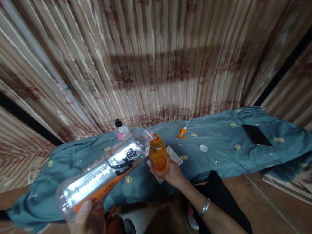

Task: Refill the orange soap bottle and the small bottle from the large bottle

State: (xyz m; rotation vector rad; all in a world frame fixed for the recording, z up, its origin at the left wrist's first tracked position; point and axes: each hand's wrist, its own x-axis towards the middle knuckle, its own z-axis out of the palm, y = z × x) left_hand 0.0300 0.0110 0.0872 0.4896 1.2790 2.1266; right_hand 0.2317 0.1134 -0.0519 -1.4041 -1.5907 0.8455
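Observation:
My left hand [87, 228] grips the base of a large clear plastic bottle [103, 172] with an orange and white label. The bottle is tipped almost flat, and its open mouth touches the rim of a small orange jar [157, 154]. My right hand [170, 172] holds that jar upright from below, just above a white paper sheet [174, 155]. Both sit over the front middle of a table under a teal cloth [221, 154]. A metal bangle is on my right wrist.
A white bottle cap [203, 148] lies on the cloth right of the jar. Behind it are an orange and white stopper [182, 132] and, at the right, a black phone [256, 135]. A small black-capped bottle [119, 128] stands behind the big one. Striped curtains hang behind.

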